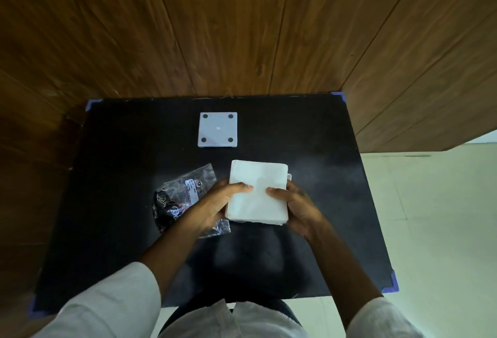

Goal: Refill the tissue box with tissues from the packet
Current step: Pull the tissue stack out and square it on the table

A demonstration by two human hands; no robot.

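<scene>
Head view: both hands (258,203) gripping tissue stack (258,192) (packet (185,192) emptied alongside).

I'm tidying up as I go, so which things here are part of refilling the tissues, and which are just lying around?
For the job:
stack of white tissues, gripped by both hands
plastic packet, opened, beside the left hand
white square piece with four dark pads, likely the box's base

Lying about:
nothing else on the black table

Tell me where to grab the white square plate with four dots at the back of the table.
Take the plate by its left and right edges, coming straight down from above. It lies flat on the black table, apart from everything else, so only its thin rim offers a grip.
</scene>
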